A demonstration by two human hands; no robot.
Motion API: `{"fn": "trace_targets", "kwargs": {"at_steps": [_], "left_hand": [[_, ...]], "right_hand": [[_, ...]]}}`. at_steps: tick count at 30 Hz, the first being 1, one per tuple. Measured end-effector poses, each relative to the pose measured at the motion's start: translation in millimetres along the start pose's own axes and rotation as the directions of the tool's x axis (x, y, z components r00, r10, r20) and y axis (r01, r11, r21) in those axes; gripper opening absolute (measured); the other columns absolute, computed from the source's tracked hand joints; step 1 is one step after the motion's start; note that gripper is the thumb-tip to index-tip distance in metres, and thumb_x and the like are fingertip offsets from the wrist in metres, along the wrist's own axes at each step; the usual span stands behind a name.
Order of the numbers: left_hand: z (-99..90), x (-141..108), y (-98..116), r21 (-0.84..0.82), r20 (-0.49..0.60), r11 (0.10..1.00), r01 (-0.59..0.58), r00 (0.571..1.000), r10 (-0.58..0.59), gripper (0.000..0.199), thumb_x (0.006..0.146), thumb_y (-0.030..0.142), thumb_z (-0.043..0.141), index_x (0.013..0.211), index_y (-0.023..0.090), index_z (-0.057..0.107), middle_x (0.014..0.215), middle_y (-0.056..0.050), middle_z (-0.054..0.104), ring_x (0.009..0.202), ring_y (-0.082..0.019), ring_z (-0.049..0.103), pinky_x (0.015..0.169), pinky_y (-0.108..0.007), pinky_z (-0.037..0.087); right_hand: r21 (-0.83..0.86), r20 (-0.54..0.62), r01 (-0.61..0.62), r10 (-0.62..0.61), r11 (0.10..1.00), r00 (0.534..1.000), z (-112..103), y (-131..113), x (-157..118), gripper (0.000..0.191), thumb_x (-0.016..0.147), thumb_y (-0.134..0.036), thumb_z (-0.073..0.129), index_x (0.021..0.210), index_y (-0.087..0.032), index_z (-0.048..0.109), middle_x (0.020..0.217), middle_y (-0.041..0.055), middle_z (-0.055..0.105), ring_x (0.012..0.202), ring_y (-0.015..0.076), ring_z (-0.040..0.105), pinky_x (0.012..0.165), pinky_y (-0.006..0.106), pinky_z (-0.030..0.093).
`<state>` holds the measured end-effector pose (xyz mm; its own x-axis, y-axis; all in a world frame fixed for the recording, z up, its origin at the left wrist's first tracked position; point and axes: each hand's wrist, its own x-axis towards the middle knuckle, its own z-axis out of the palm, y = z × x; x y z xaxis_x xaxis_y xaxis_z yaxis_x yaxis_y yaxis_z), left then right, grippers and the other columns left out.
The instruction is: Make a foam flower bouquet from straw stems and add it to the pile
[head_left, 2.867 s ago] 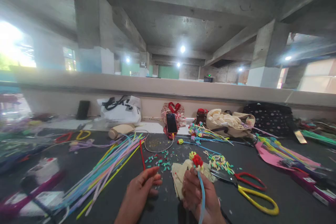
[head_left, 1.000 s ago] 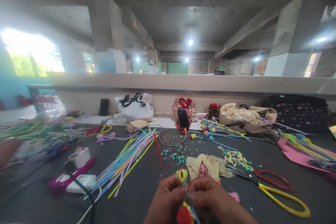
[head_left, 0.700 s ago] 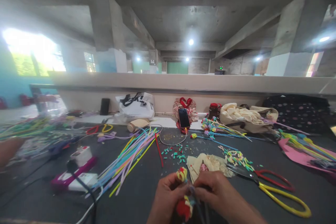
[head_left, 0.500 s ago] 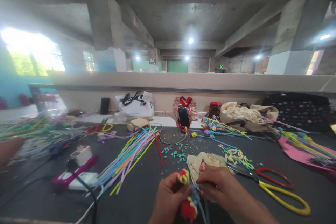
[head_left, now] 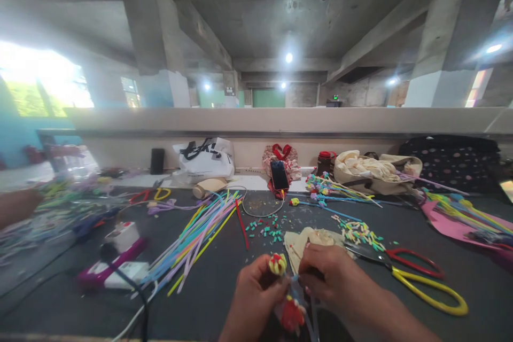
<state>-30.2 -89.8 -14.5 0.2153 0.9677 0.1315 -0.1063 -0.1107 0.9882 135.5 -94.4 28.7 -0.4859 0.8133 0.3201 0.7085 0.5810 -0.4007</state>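
My left hand (head_left: 256,291) is closed on a pipe-cleaner flower stem, its thumb and forefinger pinching just below a small yellow and red flower head (head_left: 277,264). A larger red flower head (head_left: 292,314) with pale yellow edging hangs under those fingers. Close beside it, my right hand (head_left: 339,275) pinches a light blue pipe cleaner (head_left: 295,278) that runs across from the left fingertips. Pale stems drop between the hands toward the bottom edge. Behind the right fingers lies a cream cloth (head_left: 295,250), partly covered by that hand.
Large scissors (head_left: 428,291) with red and yellow handles lie right of my hands. Loose pipe cleaners (head_left: 200,238) spread to the left, near a purple power strip (head_left: 94,276) with cords. Cut bits (head_left: 274,232) lie ahead. A phone (head_left: 279,175) leans at the back. Another person's arm (head_left: 18,208) enters at left.
My right fingers have shifted slightly up along the blue pipe cleaner, still pinching. The red flower head has tilted a little rightward. The other person's arm at left has moved upward.
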Motion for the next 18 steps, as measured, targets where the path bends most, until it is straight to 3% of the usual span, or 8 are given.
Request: {"fn": "trace_targets", "kwargs": {"at_steps": [4,10,14,18], "left_hand": [[-0.6,-3,4,0.170,-0.058,0.985,-0.029,0.998,0.039,0.010,0.062,0.023,0.060,0.061,0.015,0.054,0.056,0.004,0.050,0.054,-0.010,0.042,0.051,-0.019,0.034],[5.8,-8,22,0.386,-0.189,0.922,-0.014,0.977,0.094,0.012,0.062,0.024,0.057,0.055,0.017,0.051,0.049,0.006,0.043,0.050,-0.009,0.038,0.048,-0.018,0.030],[8.4,-7,31,0.403,-0.197,0.915,-0.026,0.974,0.114,0.011,0.063,0.026,0.056,0.057,0.017,0.053,0.051,0.005,0.047,0.051,-0.010,0.041,0.049,-0.018,0.032],[8.0,-3,30,0.332,-0.240,0.943,-0.011,0.966,0.096,0.010,0.063,0.027,0.057,0.060,0.017,0.053,0.049,0.006,0.047,0.047,-0.009,0.041,0.048,-0.019,0.033]], "right_hand": [[-0.201,-0.033,0.054,-0.062,0.978,0.998,-8,-9,-1,0.013,0.073,-0.010,0.049,0.071,-0.018,0.059,0.072,0.0006,0.060,0.064,0.0115,0.053,0.056,0.021,0.032],[-0.498,-0.153,0.036,-0.129,0.867,0.980,-22,-19,2,0.011,0.072,-0.014,0.051,0.063,-0.019,0.054,0.061,0.0003,0.057,0.052,0.0134,0.051,0.047,0.026,0.022],[-0.456,-0.223,0.025,-0.141,0.890,0.965,-22,-32,2,0.009,0.072,-0.017,0.052,0.063,-0.019,0.052,0.060,0.0001,0.057,0.051,0.0137,0.053,0.046,0.027,0.022],[-0.462,-0.321,0.089,-0.260,0.882,0.911,-13,-45,-1,0.012,0.073,-0.020,0.050,0.062,-0.020,0.051,0.057,0.0011,0.056,0.047,0.0153,0.052,0.043,0.027,0.020]]}}
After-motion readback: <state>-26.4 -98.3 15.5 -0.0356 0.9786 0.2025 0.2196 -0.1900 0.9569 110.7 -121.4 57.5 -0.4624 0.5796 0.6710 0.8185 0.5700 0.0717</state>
